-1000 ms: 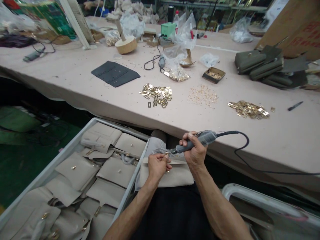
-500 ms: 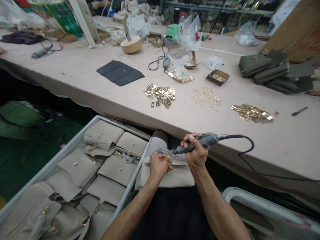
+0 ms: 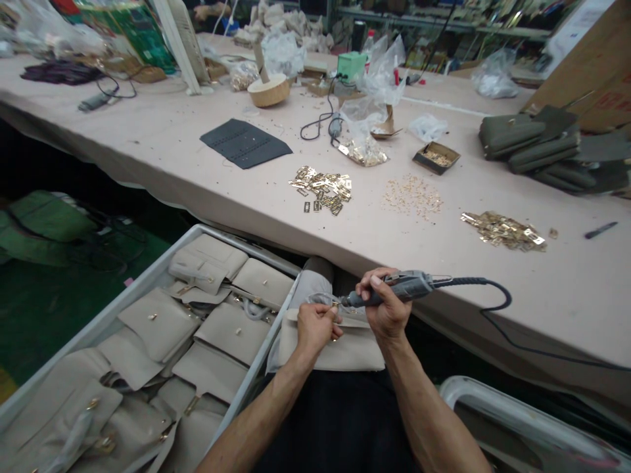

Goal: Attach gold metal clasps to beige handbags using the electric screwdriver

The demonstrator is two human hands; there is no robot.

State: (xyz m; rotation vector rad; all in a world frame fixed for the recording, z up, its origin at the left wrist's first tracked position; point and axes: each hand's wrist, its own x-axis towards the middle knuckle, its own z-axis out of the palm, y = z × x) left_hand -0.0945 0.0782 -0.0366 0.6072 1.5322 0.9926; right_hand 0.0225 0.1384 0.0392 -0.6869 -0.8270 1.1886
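A beige handbag [image 3: 355, 348] lies on my lap against the table edge, its flap towards me. My right hand [image 3: 387, 305] is wrapped around a grey corded electric screwdriver [image 3: 407, 286], held nearly level with its tip pointing left. That tip meets a small gold fitting at the bag's upper edge. My left hand [image 3: 318, 325] is closed there, thumb and fingers pinching the bag by the fitting. The fingers partly hide what lies between them. A plastic-wrapped handle [image 3: 320, 297] shows just beyond the left fingers.
A crate [image 3: 266, 374] of beige handbags stands at my left. On the table are gold metal plates [image 3: 323, 187], tiny screws [image 3: 414, 196], another plate pile [image 3: 505, 230], a small box [image 3: 436, 157], a dark sheet [image 3: 246, 143] and olive bags [image 3: 532, 141]. The screwdriver's cord [image 3: 513, 338] runs right.
The view has shifted slightly, so the table things appear a little further right. Both hands keep their hold, with the screwdriver tip still at the gold fitting.
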